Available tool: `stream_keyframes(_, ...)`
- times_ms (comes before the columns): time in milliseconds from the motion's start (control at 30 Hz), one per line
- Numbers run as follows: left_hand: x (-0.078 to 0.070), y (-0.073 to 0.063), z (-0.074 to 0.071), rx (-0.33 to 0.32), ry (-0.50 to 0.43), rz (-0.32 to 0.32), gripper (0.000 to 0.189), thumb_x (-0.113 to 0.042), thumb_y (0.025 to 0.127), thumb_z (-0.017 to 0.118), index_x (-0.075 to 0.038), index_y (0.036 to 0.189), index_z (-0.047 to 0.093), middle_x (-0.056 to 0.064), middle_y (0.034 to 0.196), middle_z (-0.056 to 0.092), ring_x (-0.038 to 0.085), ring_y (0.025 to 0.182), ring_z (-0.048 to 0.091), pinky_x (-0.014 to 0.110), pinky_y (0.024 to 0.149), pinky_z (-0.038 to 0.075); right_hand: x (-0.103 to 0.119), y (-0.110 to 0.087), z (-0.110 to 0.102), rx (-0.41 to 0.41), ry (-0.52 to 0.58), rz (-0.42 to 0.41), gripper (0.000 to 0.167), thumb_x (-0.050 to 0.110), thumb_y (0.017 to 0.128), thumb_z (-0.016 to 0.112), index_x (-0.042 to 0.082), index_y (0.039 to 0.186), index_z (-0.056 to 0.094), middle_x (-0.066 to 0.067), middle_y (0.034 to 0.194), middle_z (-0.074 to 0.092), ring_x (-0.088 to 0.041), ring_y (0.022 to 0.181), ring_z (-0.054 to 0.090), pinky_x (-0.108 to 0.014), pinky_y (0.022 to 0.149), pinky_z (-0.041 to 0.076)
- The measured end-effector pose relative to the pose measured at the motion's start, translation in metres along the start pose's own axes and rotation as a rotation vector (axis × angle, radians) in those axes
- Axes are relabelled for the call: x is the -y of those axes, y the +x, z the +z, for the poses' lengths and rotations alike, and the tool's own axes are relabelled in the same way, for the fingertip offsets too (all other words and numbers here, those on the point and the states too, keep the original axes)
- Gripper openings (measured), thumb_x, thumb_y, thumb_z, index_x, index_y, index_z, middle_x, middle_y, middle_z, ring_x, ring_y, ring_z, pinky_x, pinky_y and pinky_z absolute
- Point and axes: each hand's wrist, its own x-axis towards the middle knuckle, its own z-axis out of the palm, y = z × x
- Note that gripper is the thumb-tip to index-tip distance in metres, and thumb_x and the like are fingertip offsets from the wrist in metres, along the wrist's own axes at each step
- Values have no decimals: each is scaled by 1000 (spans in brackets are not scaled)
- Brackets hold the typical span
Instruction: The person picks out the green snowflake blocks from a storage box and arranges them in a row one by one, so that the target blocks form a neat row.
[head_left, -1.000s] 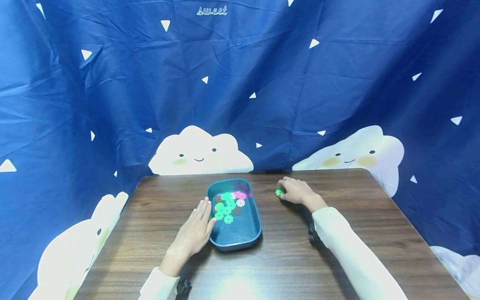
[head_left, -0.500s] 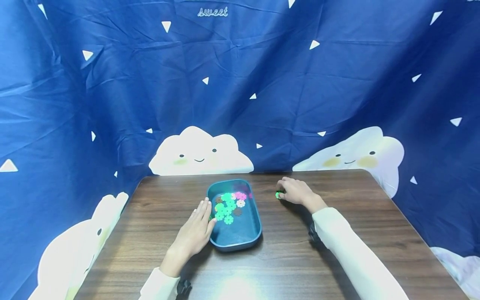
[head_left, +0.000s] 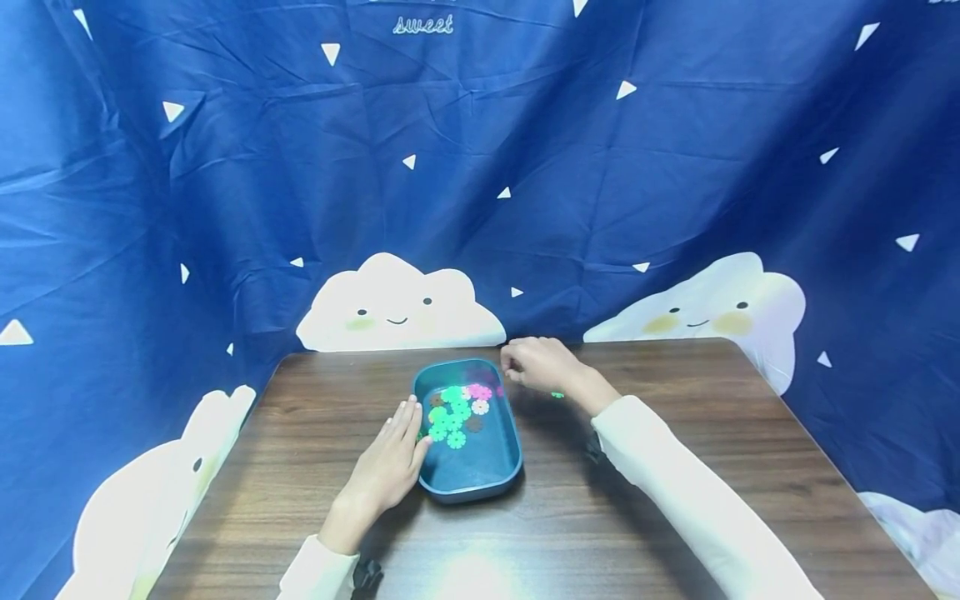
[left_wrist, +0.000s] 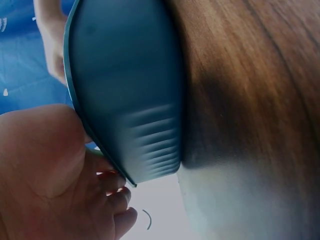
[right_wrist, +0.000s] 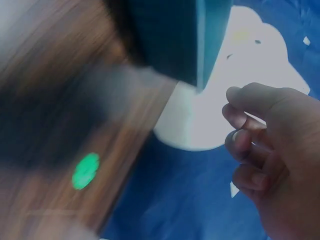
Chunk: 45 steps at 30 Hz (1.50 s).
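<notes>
A teal tray holds several flower-shaped pieces in green, pink, white and brown. Along its left rim lies my left hand, fingers straight, thumb reaching over the edge. Near the tray's far right corner, my right hand hovers with loosely bent fingers. Nothing shows between those fingers in the right wrist view, where the hand is apart from the tray. One green flower piece lies on the table below the right wrist. The left wrist view shows the left palm beside the tray's outer wall.
The dark wooden table has rounded far corners. Behind it hangs a blue curtain with white triangles and smiling clouds. A bright reflection lies at the table's near edge.
My right hand has let go of the green flower piece, which now lies on the table, and has moved left toward the tray. The left hand and tray have stayed put.
</notes>
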Motion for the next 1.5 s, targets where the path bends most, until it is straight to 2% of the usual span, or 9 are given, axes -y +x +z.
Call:
stream_keyframes(200, 2, -1, 1, -8, 4, -1, 67, -37, 115, 44, 5, 165, 30, 20, 176, 24, 37, 164, 24, 54, 133, 28, 33, 28, 1, 43, -8, -70, 8, 17, 98, 73, 23, 92, 73, 9, 93, 70, -12, 81, 64, -38, 72, 60)
stream_keyframes(400, 2, -1, 1, -17, -28, -2, 67, -36, 115, 45, 6, 165, 29, 22, 176, 22, 38, 165, 22, 55, 133, 26, 51, 53, 18, 83, -16, -98, 12, 11, 98, 72, 20, 91, 74, 7, 91, 70, -9, 82, 61, -32, 76, 59)
stream_keyframes(533, 2, 1, 1, -21, -36, 1, 66, -36, 115, 45, 6, 164, 30, 22, 176, 24, 38, 165, 23, 55, 133, 26, 58, 64, 30, 136, -39, -76, 16, 11, 100, 70, 21, 87, 70, 10, 85, 67, -7, 76, 56, -26, 70, 53)
stream_keyframes(733, 1, 1, 0, -7, -34, -3, 66, -36, 115, 44, 6, 165, 30, 21, 176, 23, 37, 165, 22, 55, 134, 25, 69, 76, 41, 224, -66, 12, 9, 17, 103, 70, 20, 94, 73, 8, 82, 67, -9, 73, 55, -27, 71, 54)
stream_keyframes(867, 1, 1, 0, 3, -31, -9, 66, -36, 116, 43, 5, 165, 29, 21, 177, 22, 37, 165, 22, 55, 134, 26, 76, 81, 47, 271, -103, 39, 11, 21, 102, 71, 18, 92, 75, 5, 75, 69, -10, 67, 55, -28, 69, 56)
stream_keyframes(1100, 0, 1, -1, 3, -29, -10, 67, -37, 116, 42, 5, 165, 29, 21, 177, 23, 37, 165, 22, 55, 133, 26, 83, 86, 61, 350, -177, 87, 18, 24, 104, 69, 15, 115, 79, -2, 101, 78, -16, 83, 67, -36, 83, 64)
stream_keyframes(1300, -1, 1, -1, 10, -29, -15, 67, -38, 116, 41, 5, 166, 28, 20, 177, 22, 36, 165, 21, 55, 134, 26, 84, 90, 73, 392, -223, 110, 18, 21, 106, 65, 16, 116, 79, -3, 105, 78, -16, 84, 67, -37, 87, 65)
stream_keyframes(1500, 0, 1, -1, 6, -32, -13, 67, -38, 116, 41, 5, 166, 27, 21, 177, 21, 37, 165, 22, 55, 134, 25, 88, 89, 74, 379, -270, 90, 20, 21, 106, 66, 17, 120, 79, -3, 113, 78, -19, 96, 72, -38, 93, 64)
